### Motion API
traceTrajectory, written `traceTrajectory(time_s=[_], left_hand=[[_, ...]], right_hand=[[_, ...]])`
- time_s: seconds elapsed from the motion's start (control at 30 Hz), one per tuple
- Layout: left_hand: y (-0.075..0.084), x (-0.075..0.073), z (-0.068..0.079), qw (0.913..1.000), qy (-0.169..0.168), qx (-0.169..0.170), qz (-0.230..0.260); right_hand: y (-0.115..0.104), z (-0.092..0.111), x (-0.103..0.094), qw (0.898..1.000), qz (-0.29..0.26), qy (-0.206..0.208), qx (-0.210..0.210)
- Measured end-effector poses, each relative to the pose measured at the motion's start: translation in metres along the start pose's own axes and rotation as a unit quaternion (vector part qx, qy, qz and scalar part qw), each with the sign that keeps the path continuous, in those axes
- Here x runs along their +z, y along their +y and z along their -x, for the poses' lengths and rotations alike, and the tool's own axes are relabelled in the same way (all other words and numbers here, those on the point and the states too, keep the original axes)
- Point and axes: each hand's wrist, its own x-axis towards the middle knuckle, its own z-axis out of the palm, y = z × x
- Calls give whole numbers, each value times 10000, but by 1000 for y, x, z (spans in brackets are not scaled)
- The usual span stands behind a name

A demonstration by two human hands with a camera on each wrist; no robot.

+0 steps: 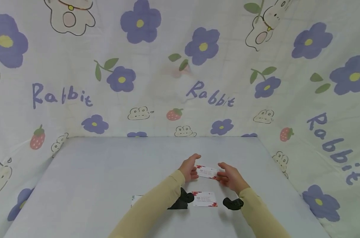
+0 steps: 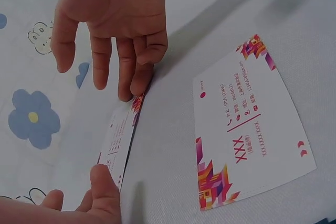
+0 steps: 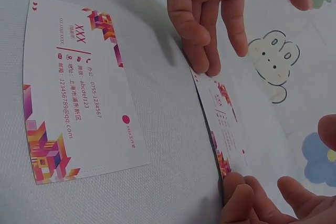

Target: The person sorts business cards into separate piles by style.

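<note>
A white business card (image 1: 206, 172) with red and purple corner prints lies between the two hands. My left hand (image 1: 189, 169) touches its left end with the fingertips, thumb raised away from the card. At the opposite end, the fingers of my right hand (image 1: 231, 178) rest against the card, its thumb also apart. A dark line runs along the card's near edge in the right wrist view; whether the card is slightly raised I cannot tell. Nearer to me, a second, matching business card (image 1: 204, 199) lies flat, its print plain in the left wrist view.
Left of the nearer card is a dark flat piece (image 1: 180, 205), partly hidden by the left sleeve. Another pale printed card (image 1: 135, 199) shows beyond that sleeve. Patterned cloth (image 1: 156, 99) encloses the white table (image 1: 93, 165) at the back and sides.
</note>
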Motion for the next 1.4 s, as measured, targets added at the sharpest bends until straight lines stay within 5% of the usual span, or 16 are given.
traceTrajectory(time_s=[0.27, 0.53, 0.9, 1.03, 1.23, 1.4], left_hand=[[-1, -6, -3, 9981, -81, -132, 600], [-3, -11, 5, 9975, -202, -142, 659], [-24, -27, 57, 9931, -1059, 457, -207], [-33, -37, 81, 9893, -1411, 347, -110], [-40, -48, 103, 9915, -1290, -22, 152], [-42, -50, 107, 9930, -1177, -128, 66]], right_hand=[[2, -2, 0, 10000, -81, -9, 38], [5, 12, -5, 9993, -317, -187, -105], [8, 57, -17, 9973, -207, -614, -339], [17, 73, -20, 9959, -179, -833, -291], [35, 87, -16, 9951, -1, -965, -219], [43, 91, -11, 9957, 79, -892, -243]])
